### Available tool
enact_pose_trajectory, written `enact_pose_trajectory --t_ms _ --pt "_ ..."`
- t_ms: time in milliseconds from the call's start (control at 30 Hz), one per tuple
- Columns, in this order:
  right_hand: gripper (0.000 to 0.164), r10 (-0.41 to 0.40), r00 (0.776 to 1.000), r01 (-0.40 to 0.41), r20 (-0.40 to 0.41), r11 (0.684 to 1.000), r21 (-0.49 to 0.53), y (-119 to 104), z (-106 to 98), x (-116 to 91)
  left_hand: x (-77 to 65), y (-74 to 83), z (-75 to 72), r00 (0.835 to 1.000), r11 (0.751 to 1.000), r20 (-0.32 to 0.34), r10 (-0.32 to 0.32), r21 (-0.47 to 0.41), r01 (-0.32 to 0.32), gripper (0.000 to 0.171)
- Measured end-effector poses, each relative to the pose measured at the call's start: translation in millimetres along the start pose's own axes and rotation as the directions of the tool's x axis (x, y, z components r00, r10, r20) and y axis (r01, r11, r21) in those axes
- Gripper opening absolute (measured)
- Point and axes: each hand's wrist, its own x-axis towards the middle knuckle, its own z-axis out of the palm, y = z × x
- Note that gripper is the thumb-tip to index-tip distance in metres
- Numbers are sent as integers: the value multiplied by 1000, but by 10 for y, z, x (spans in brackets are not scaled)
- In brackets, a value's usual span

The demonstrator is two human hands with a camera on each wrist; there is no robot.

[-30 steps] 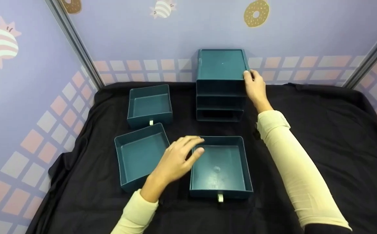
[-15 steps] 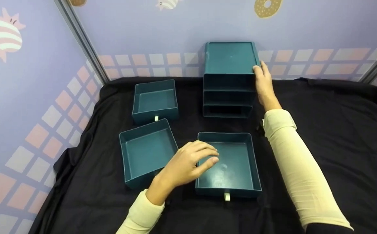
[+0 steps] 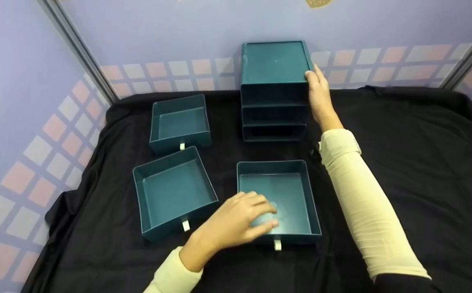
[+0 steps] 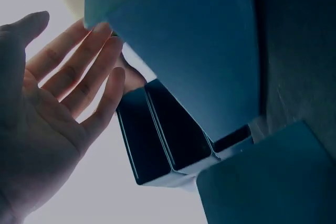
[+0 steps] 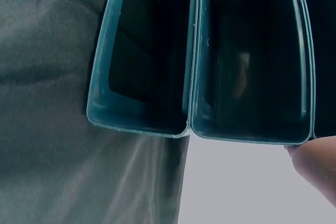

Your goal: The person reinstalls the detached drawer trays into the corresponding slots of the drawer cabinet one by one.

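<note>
Head view: the left hand [image 3: 236,219] is over the near drawer [image 3: 289,189], fingers loosely bent, gripping nothing; contact is not confirmed. The drawer's long axis appears to run away from the person, towards the cabinet [image 3: 274,63], which stands straight beyond it, slots facing the person. The left hand is nearer the drawer; the right hand [image 3: 320,93] grips the cabinet's right side, thumb over the top edge. The left drawer [image 3: 175,193], askew, and the far drawer [image 3: 183,122] lie left of that line. All rest on black cloth [image 3: 403,183].

Left wrist view: fingers slightly apart beside a drawer wall; touch cannot be told.

Right wrist view: one digit at the cabinet's edge; remaining fingers out of frame.
</note>
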Motion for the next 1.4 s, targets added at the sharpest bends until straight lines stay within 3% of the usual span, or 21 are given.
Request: enact_pose_trajectory --t_ms 200,467,667,867,1033,1200,1400 --pt "66 74 997 -74 11 997 -18 91 90 -181 -188 144 144 997 998 47 69 -6 -68 30" --pt "65 63 994 -61 88 998 -28 50 353 -328 -440 197 193 996 1000 83 22 -1 -22 17" --pt "67 61 985 -60 159 998 -11 -3 574 -258 -481 192 164 995 1000 96 -11 26 9 16" --pt "65 84 990 -82 111 996 -25 63 327 -302 -371 284 308 986 1000 169 5 -15 -3 13" --pt "65 93 989 -92 115 996 -10 24 77 -350 -265 341 390 982 999 188 30 -28 -25 14" --pt "64 78 989 -86 125 994 61 -18 -18 -367 -233 330 369 977 998 205 55 -6 -55 13" --pt "64 62 988 -72 143 995 69 -21 43 -323 -241 320 481 978 998 200 52 28 -59 13"
